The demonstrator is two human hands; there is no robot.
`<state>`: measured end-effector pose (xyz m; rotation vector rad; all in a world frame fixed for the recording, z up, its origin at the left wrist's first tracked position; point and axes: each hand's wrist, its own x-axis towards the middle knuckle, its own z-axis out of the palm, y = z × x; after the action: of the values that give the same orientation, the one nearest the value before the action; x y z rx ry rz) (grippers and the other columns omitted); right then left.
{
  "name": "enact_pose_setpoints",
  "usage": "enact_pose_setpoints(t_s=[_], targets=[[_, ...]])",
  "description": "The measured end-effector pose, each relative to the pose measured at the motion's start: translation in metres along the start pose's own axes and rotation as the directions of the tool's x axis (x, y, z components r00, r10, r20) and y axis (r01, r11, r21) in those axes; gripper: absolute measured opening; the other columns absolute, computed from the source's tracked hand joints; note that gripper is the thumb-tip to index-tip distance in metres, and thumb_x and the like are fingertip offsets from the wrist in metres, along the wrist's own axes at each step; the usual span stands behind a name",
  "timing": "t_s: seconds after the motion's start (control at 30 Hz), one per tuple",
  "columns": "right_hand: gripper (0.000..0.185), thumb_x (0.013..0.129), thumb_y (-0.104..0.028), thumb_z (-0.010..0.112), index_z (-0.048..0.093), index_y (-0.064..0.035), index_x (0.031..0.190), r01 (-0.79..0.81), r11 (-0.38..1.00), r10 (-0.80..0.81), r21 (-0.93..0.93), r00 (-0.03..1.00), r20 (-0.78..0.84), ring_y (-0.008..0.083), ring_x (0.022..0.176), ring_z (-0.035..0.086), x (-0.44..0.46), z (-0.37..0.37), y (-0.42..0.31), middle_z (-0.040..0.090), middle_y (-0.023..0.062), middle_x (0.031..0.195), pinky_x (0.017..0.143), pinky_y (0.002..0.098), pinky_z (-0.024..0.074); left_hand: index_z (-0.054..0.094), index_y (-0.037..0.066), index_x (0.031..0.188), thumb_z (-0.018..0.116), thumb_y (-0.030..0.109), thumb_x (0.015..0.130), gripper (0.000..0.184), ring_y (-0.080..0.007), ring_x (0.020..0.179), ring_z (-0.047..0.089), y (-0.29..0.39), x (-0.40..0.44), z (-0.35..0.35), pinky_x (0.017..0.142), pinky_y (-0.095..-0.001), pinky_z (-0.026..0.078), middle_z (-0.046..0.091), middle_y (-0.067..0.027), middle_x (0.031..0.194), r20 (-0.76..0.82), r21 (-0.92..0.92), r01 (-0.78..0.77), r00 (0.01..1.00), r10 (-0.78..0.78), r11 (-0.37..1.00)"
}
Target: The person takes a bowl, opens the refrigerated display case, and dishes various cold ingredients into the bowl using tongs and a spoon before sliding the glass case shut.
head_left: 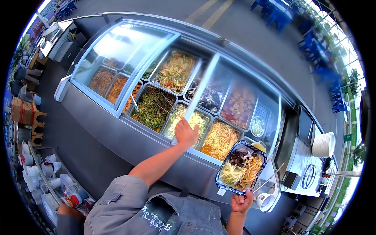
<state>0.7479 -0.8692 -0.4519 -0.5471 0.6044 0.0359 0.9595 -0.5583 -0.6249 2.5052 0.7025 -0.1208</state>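
Observation:
My left hand [186,132] reaches over the front of the food display case, above a tray of pale shredded vegetable [197,122]. Its fingers are closed on thin metal tongs [166,109], whose tips point into the tray of dark green shredded salad [152,105]. Low on the right, my right hand [241,201] grips the near edge of a blue-and-white patterned dish [223,187]. That dish holds pale shreds [232,173], dark strips [239,158] and orange-yellow shreds [252,169] in separate portions. Beside it is the tray of yellow shreds [221,137].
Sliding glass panels [129,39] cover both ends of the case. A white cup [265,201] stands right of my right hand; stacked white plates [323,145] sit farther right. Shelves of containers [51,176] line the left, where another person's arm [68,213] shows.

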Motion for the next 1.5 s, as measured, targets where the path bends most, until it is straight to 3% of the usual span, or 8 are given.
enact_pose_setpoints(t_s=[0.23,0.4,0.57,0.73,0.9,1.07,1.3,1.5], targets=[[0.013,0.101,-0.01,0.06,0.064,-0.0048,0.113,-0.051,0.998,0.047,0.032,0.993,0.107,0.0046,0.046,0.051,0.008,0.001,-0.004,0.073,0.0057,0.093,0.04,0.0198,0.0386,0.034,-0.017,0.154,0.058,0.048,0.096,0.09,-0.0456,0.133,0.052,0.064,-0.067,0.027,0.114,-0.0506,0.041,0.052,-0.0332,0.145,0.262,-0.222,-0.055,0.958,0.114,0.974],[0.029,0.1,-0.008,0.059,0.06,-0.0121,0.129,-0.042,0.998,0.037,0.038,0.992,0.12,0.005,0.045,0.049,0.019,0.015,0.008,0.069,0.0025,0.088,0.04,0.0207,0.0376,0.045,-0.013,0.146,0.055,0.039,0.102,0.069,-0.0416,0.127,0.059,0.074,-0.091,0.043,0.111,-0.0478,0.045,0.06,-0.0305,0.139,0.642,-0.661,0.403,0.741,0.197,0.633],[0.046,0.098,-0.004,0.061,0.054,-0.0183,0.141,-0.121,0.993,0.117,0.001,0.96,0.254,0.0076,0.046,0.049,0.032,0.023,0.012,0.065,0.0012,0.086,0.04,0.0229,0.0373,0.058,-0.008,0.136,0.055,0.029,0.106,0.048,-0.0357,0.12,0.066,0.062,-0.08,0.006,0.105,-0.0448,0.051,0.067,-0.025,0.132,0.757,-0.602,0.75,0.427,0.495,0.273],[0.04,0.096,0.0,0.061,0.053,-0.0143,0.133,-0.114,0.993,0.103,0.044,0.974,0.199,0.0093,0.049,0.05,0.037,0.04,0.018,0.063,0.0033,0.085,0.042,0.0237,0.0378,0.068,-0.002,0.129,0.053,0.021,0.108,0.034,-0.0229,0.108,0.072,0.024,-0.042,-0.057,0.097,-0.0406,0.056,0.074,-0.0128,0.122,0.784,-0.613,0.647,0.568,0.25,0.453],[0.041,0.095,0.0,0.061,0.05,-0.0134,0.132,-0.154,0.987,0.158,-0.041,0.98,0.118,0.009,0.047,0.047,0.041,0.044,0.027,0.059,0.0018,0.08,0.043,0.0242,0.0366,0.063,0.002,0.134,0.04,0.034,0.112,0.045,-0.0269,0.11,0.074,0.029,-0.006,-0.138,0.097,-0.0474,0.059,0.076,-0.0132,0.121,0.807,-0.588,0.611,0.405,0.429,0.531],[0.045,0.093,-0.003,0.065,0.049,-0.0127,0.134,-0.211,0.953,0.237,-0.218,0.966,0.103,0.0079,0.045,0.046,0.054,0.045,0.051,0.059,0.0019,0.079,0.044,0.0265,0.0387,0.057,0.0,0.145,0.052,0.038,0.109,0.053,-0.027,0.106,0.075,0.013,0.035,-0.153,0.088,-0.0475,0.064,0.075,-0.0132,0.122,0.825,-0.544,0.535,0.2,0.528,0.647],[0.05,0.091,-0.002,0.069,0.054,-0.013,0.137,-0.329,0.928,0.343,-0.173,0.938,0.058,0.0061,0.046,0.047,0.057,0.132,0.253,0.067,0.0064,0.089,0.043,0.0202,0.0392,0.053,-0.001,0.149,0.068,0.02,0.098,0.057,-0.0186,0.101,0.074,-0.14,0.154,-0.272,0.082,-0.0354,0.066,0.074,-0.0097,0.123,0.873,-0.443,0.439,0.013,0.488,0.782],[0.038,0.105,-0.021,0.065,0.052,-0.0068,0.138,-0.32,0.915,0.377,-0.245,0.895,0.238,0.0042,0.048,0.046,0.101,0.147,0.328,0.07,0.0067,0.098,0.043,0.0224,0.0356,0.06,-0.004,0.142,0.064,0.012,0.092,0.052,-0.0186,0.098,0.075,-0.215,0.174,-0.316,0.078,-0.0358,0.067,0.075,-0.01,0.116,0.858,-0.513,0.416,0.224,0.461,0.751]])
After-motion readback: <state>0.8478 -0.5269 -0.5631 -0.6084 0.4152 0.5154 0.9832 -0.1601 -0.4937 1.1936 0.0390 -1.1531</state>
